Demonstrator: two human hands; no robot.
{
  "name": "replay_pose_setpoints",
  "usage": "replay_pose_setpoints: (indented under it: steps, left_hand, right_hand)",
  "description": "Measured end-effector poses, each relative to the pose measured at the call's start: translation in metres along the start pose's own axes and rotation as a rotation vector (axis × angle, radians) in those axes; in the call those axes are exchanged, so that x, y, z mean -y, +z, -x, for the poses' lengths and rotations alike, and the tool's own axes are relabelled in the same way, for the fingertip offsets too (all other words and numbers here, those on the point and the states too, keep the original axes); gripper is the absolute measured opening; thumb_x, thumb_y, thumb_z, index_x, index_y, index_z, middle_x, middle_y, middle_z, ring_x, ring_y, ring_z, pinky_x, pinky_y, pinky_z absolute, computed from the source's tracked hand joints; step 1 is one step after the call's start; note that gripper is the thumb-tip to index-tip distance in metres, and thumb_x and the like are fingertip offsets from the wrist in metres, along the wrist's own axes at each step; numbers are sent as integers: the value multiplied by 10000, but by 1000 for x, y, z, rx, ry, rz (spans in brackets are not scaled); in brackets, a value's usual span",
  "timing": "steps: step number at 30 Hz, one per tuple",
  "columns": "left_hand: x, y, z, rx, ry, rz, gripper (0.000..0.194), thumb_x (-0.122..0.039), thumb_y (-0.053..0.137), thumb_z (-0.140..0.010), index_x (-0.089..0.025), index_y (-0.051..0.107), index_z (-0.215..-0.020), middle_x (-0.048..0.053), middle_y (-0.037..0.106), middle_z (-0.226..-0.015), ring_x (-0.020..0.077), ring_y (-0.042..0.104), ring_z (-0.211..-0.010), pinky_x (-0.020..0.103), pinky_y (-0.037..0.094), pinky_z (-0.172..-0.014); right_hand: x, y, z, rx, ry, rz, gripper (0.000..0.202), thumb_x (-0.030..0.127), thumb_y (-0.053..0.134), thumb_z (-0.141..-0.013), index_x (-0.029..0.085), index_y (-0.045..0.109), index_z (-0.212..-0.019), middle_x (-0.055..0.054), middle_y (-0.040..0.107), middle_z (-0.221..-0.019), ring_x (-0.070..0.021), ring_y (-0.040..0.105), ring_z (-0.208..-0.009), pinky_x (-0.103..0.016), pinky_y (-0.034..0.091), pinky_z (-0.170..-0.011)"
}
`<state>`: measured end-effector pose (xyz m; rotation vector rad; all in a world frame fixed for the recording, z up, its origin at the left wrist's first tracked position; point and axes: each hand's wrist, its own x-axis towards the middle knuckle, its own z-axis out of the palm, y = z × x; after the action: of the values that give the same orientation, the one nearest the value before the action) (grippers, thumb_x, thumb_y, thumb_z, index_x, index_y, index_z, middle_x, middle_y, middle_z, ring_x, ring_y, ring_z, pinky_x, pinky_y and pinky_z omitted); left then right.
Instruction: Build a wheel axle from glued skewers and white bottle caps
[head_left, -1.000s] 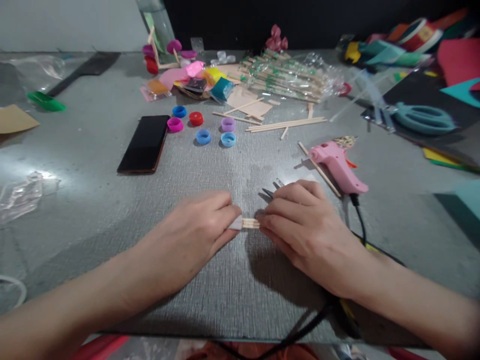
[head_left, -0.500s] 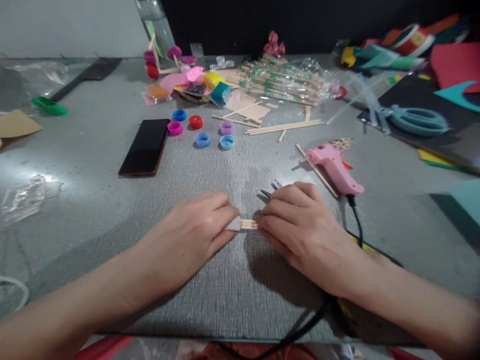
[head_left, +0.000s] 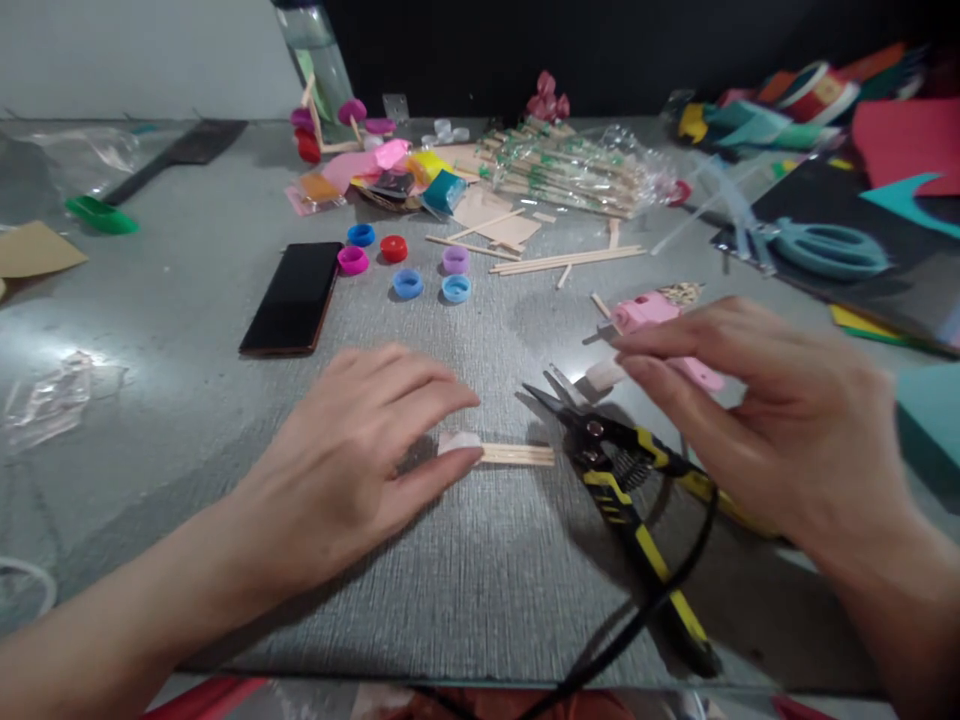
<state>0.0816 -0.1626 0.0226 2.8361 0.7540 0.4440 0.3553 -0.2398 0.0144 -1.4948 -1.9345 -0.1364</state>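
On the table a small bundle of thin wooden sticks (head_left: 521, 455) lies side by side, one end covered by a small whitish piece (head_left: 459, 440). My left hand (head_left: 352, 450) rests over that end, the thumb at the whitish piece and the index finger lifted away from it. My right hand (head_left: 765, 410) hovers in front of the pink glue gun (head_left: 646, 311), partly hiding it; thumb and fingers reach out with a narrow gap and nothing visible between them. Below their tips is a whitish translucent piece (head_left: 602, 376). Yellow-and-black pliers (head_left: 594, 430) lie between my hands, jaws apart.
A black cable (head_left: 637, 620) crosses the pliers' handles. Farther back are a phone (head_left: 291, 298), several bottle caps (head_left: 407, 284), loose sticks (head_left: 566, 261) and bagged sticks (head_left: 570, 170). Blue-handled scissors (head_left: 829, 248) lie at right, and a bottle (head_left: 319, 60) stands behind.
My right hand has let go of the sticks and moved up and right toward the glue gun, uncovering the pliers. My left hand's fingers have opened from their pinch on the whitish piece.
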Motion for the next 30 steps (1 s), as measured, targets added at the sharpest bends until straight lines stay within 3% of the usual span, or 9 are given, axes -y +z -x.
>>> replay_pose_setpoints:
  steps: [3, 5, 8, 11, 14, 18, 24, 28, 30]
  left_hand:
    - [-3, 1, -2, -86, 3, 17, 150, -248, 567, -971, -226, 616, -1111, 69, 686, -1115, 271, 602, -1086, 450, 443, -935]
    - [-4, 3, -3, -118, 19, 18, 135, -216, 582, -953, -223, 601, -1087, 65, 690, -1105, 270, 601, -1095, 448, 447, -940]
    - [-6, 7, -4, -136, 53, 18, 128, -189, 604, -931, -211, 591, -1056, 66, 698, -1087, 275, 595, -1125, 451, 444, -961]
    - [-10, 10, -6, -126, 84, 12, 122, -187, 604, -937, -201, 597, -1057, 75, 706, -1078, 281, 586, -1136, 458, 431, -964]
    - [-15, 14, -10, -76, 106, -27, 137, -215, 582, -959, -188, 609, -1091, 87, 706, -1101, 292, 575, -1140, 473, 410, -953]
    - [-25, 18, -18, 4, 133, -137, 160, -272, 590, -957, -155, 636, -1056, 97, 703, -1078, 322, 573, -1101, 472, 394, -865]
    - [-36, 26, -32, 184, 119, -297, 177, -342, 668, -906, -168, 647, -930, 84, 690, -987, 314, 581, -1003, 444, 350, -797]
    - [-40, 33, -39, 217, 120, -302, 137, -310, 648, -911, -175, 634, -898, 67, 680, -927, 300, 579, -956, 431, 324, -784]
    - [-41, 35, -41, 213, 122, -295, 111, -285, 644, -907, -177, 626, -884, 59, 677, -906, 293, 576, -933, 424, 311, -774]
  right_hand:
    - [-23, -10, 0, -50, 25, 127, 102, 224, 659, -950, 197, 741, -1005, -98, 782, -964, -256, 724, -888, -389, 526, -742]
    - [-42, -17, 2, -47, 65, 240, 79, 243, 677, -935, 210, 737, -975, -91, 774, -908, -242, 717, -786, -359, 489, -621]
    - [-69, -26, 5, 59, 130, 350, 96, 331, 714, -912, 241, 712, -946, -61, 747, -785, -175, 638, -565, -330, 403, -494]
    - [-84, -30, 5, 175, 160, 313, 222, 457, 706, -909, 241, 710, -961, -58, 755, -798, -155, 621, -540, -326, 424, -509]
    - [-85, -30, 1, 237, 298, 310, 279, 493, 662, -925, 226, 721, -978, -88, 769, -888, -203, 675, -661, -350, 454, -583]
    - [-76, -23, -2, 314, 463, 391, 337, 528, 606, -932, 206, 702, -905, -116, 754, -845, -269, 681, -720, -374, 428, -610]
    - [-64, -6, 2, 416, 574, 541, 510, 649, 474, -927, 182, 664, -997, -170, 757, -892, -370, 691, -792, -403, 387, -622]
    - [-57, -2, 0, 426, 611, 561, 581, 659, 410, -942, 168, 614, -1175, -157, 763, -896, -377, 706, -806, -406, 395, -629]
    - [-54, -2, -1, 431, 606, 567, 573, 652, 396, -951, 170, 614, -1173, -158, 761, -884, -377, 704, -797, -404, 388, -625]
